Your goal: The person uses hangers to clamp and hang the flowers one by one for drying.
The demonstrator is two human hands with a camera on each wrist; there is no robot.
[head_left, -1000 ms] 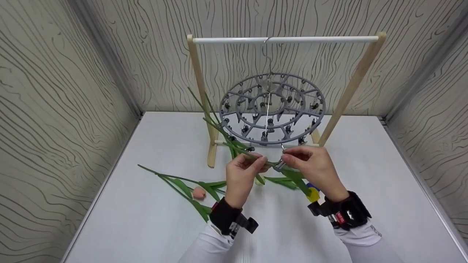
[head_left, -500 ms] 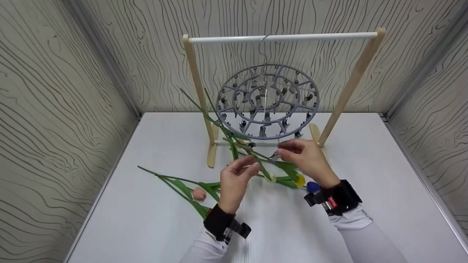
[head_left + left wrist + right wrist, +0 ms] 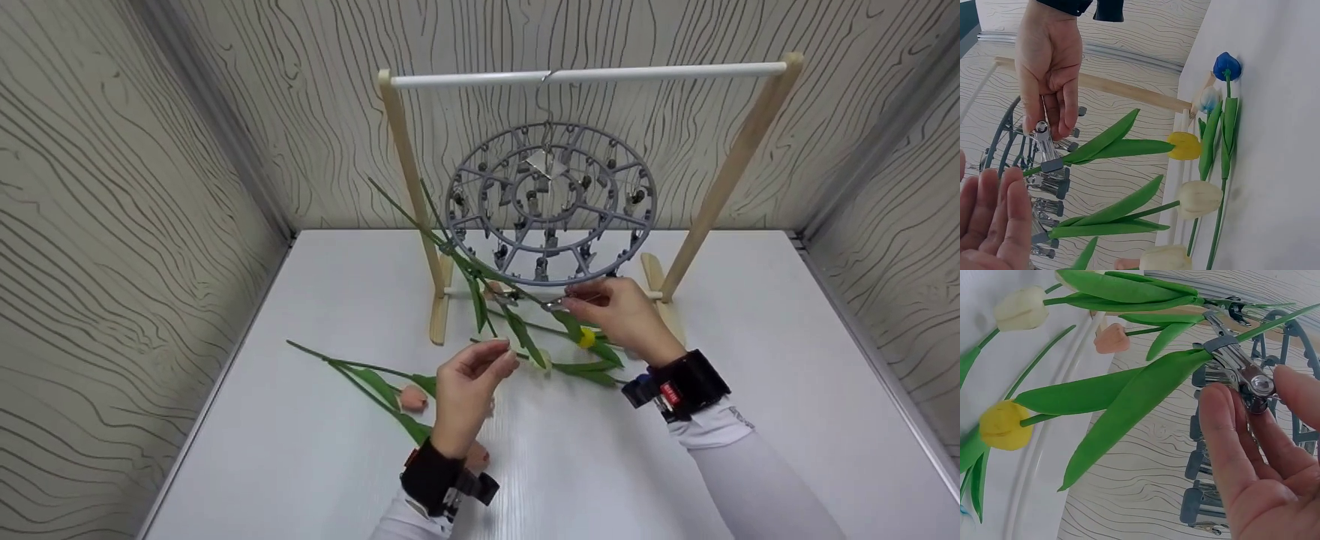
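Right hand (image 3: 626,319): your thumb and forefinger are curled about the handle end of a metal clip (image 3: 1239,363) and pinch it, the clip tilted, its mouth pointing left of your fingertips. The yellow tulip (image 3: 1134,402) is gripped by its stem in that mouth, just past your fingers — the clip sits between them and the stem. Leaves and blossom hang below those fingertips; the bare end of the stem slants up and away to their left.

Left hand (image 3: 465,394): your fingers are relaxed and free, near the yellow tulip's stem but apart from it, below and to its left. Whether thumb and forefinger meet cannot be told. A white tulip (image 3: 1201,199) hangs from a neighbouring clip, its blossom near these fingertips on the right.

Round hanger (image 3: 544,220): above and beyond both sets of fingers, hooked on the white bar of a wooden rack (image 3: 730,180).

On the surface (image 3: 750,375): a blue tulip (image 3: 1227,66) lies lower than your right fingers; one pink tulip (image 3: 412,398) lies left of your left hand — another pink blossom (image 3: 478,456) shows beside that wrist, partly hidden.
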